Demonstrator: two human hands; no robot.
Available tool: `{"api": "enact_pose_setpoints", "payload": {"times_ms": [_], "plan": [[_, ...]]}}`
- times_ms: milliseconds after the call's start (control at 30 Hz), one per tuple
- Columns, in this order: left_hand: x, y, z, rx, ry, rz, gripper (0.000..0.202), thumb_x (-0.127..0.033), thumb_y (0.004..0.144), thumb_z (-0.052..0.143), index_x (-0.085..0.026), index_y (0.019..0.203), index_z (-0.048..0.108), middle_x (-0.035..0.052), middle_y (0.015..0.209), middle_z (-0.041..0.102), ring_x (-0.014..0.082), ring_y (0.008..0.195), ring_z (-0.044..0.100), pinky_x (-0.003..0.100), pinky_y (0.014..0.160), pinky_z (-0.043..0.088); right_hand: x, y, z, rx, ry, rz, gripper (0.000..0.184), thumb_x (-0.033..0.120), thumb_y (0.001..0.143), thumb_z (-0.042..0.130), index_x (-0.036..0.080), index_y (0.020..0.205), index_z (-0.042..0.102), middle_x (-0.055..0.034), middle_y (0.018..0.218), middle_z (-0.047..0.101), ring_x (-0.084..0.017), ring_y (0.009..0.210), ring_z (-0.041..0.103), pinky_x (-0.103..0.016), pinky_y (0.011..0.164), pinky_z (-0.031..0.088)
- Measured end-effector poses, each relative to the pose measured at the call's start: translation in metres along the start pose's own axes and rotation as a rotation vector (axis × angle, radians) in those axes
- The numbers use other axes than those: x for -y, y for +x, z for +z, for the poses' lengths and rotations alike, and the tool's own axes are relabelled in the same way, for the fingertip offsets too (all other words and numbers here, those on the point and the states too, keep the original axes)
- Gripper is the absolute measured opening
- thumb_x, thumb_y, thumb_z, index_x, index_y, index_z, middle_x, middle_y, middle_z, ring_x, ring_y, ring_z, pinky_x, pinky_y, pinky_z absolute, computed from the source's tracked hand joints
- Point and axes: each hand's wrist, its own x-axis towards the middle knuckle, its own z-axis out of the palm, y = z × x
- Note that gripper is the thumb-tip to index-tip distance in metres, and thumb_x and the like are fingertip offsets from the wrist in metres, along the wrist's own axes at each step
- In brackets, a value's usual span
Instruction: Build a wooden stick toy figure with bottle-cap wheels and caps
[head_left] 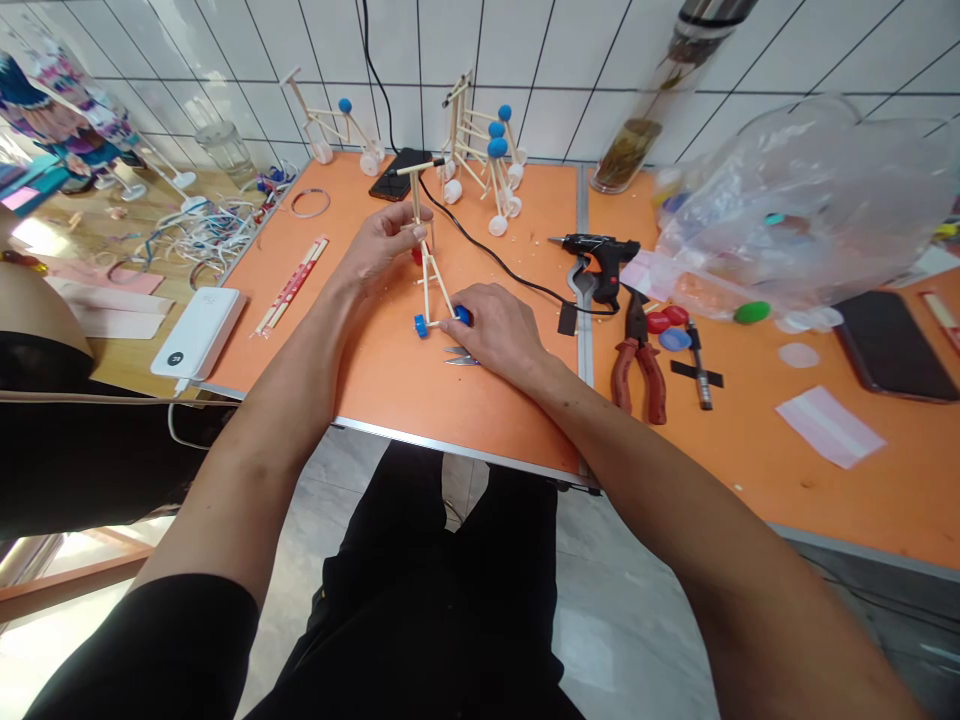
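Note:
A small model of thin wooden sticks stands upright on the orange table, with a crossbar on top. My left hand is closed around its upright stick, near a red cap at the back. My right hand pinches a blue bottle cap at the foot of the model. A second blue cap sits at the other end of the base. Small scissors lie under my right hand.
Finished stick models with blue balls stand at the back. A black glue gun, red pliers, loose caps, a plastic bag, a phone, a white power bank and wrapped chopsticks surround the work area.

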Motion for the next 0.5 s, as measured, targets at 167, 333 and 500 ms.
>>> {"api": "enact_pose_setpoints", "payload": {"times_ms": [167,333,500], "plan": [[-0.0024,-0.0019,0.0016,-0.033,-0.019,-0.032,0.027,-0.030,0.092,0.109,-0.026,0.108,0.087,0.0052,0.101,0.085,0.0358,0.125,0.092,0.055,0.115,0.076,0.0013,0.0002,-0.0005,0.009,-0.010,0.012,0.018,0.038,0.119,0.084,0.025,0.107,0.082,-0.0126,0.124,0.090,-0.035,0.120,0.075,-0.043,0.090,0.046],[-0.0013,-0.0016,0.0010,-0.018,-0.011,-0.021,0.026,-0.032,0.094,0.108,-0.027,0.110,0.088,0.0057,0.104,0.087,0.0352,0.123,0.092,0.054,0.112,0.076,0.0014,0.0002,-0.0001,0.007,-0.012,0.011,0.017,0.038,0.118,0.084,0.025,0.109,0.082,-0.0126,0.126,0.091,-0.035,0.120,0.075,-0.044,0.090,0.047],[-0.0028,-0.0029,0.0016,-0.035,-0.008,-0.033,0.025,-0.031,0.094,0.107,-0.026,0.110,0.088,0.0049,0.102,0.085,0.0358,0.122,0.093,0.056,0.112,0.076,0.0043,-0.0001,-0.0019,0.006,-0.003,0.029,0.013,0.034,0.117,0.086,0.024,0.109,0.083,-0.0120,0.126,0.091,-0.035,0.120,0.075,-0.043,0.090,0.047]]}}
